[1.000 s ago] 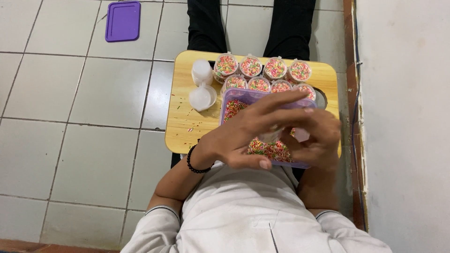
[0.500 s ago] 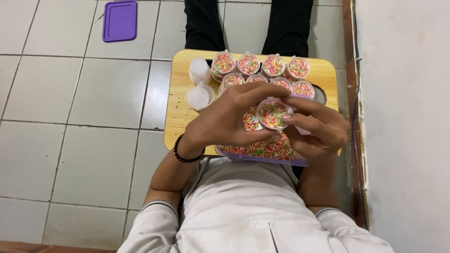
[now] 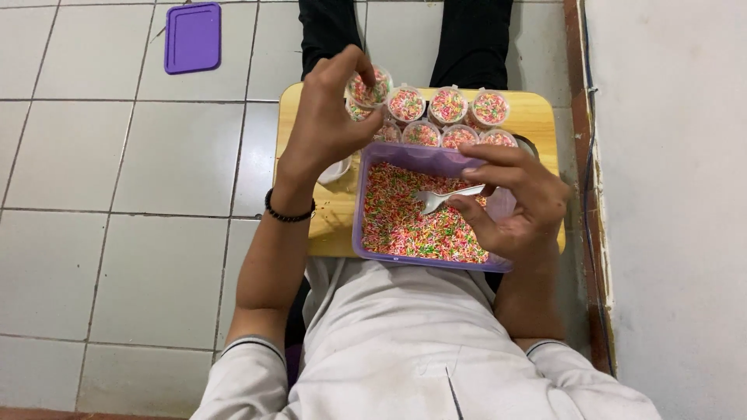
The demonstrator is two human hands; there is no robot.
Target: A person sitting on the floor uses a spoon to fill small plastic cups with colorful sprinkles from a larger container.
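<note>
My left hand (image 3: 331, 117) reaches forward and grips a small clear cup of coloured sprinkles (image 3: 371, 88) above the far left of the wooden board (image 3: 537, 117). My right hand (image 3: 513, 202) holds a metal spoon (image 3: 440, 198) over a purple box (image 3: 373, 159) full of coloured sprinkles (image 3: 405, 222). Two rows of filled small cups (image 3: 447, 105) stand at the board's far edge. A black bracelet sits on my left wrist.
A purple lid (image 3: 193, 36) lies on the tiled floor at the far left. An empty white cup (image 3: 336, 169) shows under my left wrist. Black-trousered legs (image 3: 467, 39) stretch beyond the board. A white wall (image 3: 669, 194) runs along the right.
My left hand carried a filled cup from over the purple box forward to the cup rows. The right hand now holds the spoon in plain view over the sprinkles.
</note>
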